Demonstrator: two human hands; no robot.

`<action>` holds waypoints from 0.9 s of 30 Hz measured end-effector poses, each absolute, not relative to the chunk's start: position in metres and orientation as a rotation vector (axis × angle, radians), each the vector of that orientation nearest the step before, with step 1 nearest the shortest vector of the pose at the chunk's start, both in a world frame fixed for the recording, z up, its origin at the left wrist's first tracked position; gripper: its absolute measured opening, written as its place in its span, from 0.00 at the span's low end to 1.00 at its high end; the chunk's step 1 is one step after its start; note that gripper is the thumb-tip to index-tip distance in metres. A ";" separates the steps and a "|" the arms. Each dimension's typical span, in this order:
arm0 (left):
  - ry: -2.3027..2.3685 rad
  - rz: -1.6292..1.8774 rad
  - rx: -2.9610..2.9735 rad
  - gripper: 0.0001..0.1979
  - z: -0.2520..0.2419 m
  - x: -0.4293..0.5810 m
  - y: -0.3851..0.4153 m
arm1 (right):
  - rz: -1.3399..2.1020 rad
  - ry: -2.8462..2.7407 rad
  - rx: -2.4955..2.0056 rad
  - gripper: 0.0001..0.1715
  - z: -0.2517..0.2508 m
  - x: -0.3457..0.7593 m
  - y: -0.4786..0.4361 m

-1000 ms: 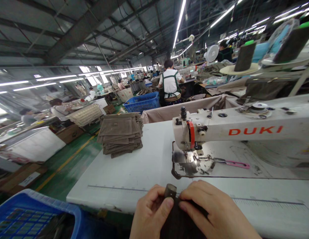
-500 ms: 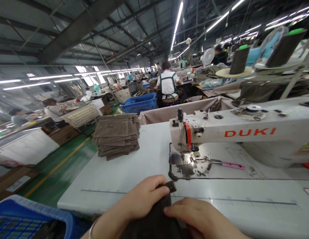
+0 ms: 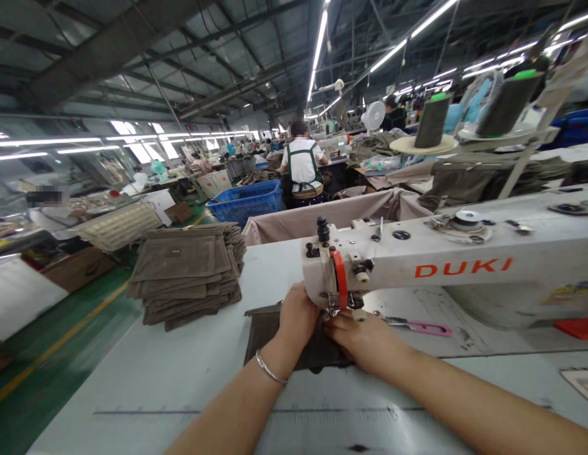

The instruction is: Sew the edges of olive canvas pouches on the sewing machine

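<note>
The left hand and right hand, no longer at the front edge of the table, are pressing close together on the dark fabric piece, which is now lying flat, pushed up under the sewing machine.

Bright fluorescent tubes, warped edges, motion blur

From here I'm seeing a sewing factory floor; a DUKI sewing machine, thread cones, a blue plastic crate, long rows of workstations.
</note>
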State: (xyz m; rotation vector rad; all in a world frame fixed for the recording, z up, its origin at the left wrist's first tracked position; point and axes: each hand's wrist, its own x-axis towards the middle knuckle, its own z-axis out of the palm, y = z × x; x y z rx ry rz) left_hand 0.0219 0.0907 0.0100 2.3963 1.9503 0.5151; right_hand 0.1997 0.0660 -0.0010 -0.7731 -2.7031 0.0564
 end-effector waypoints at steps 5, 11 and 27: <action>1.754 0.508 2.480 0.07 0.006 0.022 0.060 | 0.093 -2.666 -0.743 0.16 -0.014 0.216 0.058; 1.477 0.470 2.613 0.14 0.008 0.014 0.038 | 0.127 -2.545 -0.773 0.15 -0.023 0.216 0.055; 1.432 0.535 2.650 0.11 0.009 0.021 0.035 | 0.046 -2.553 -0.688 0.16 -0.020 0.215 0.048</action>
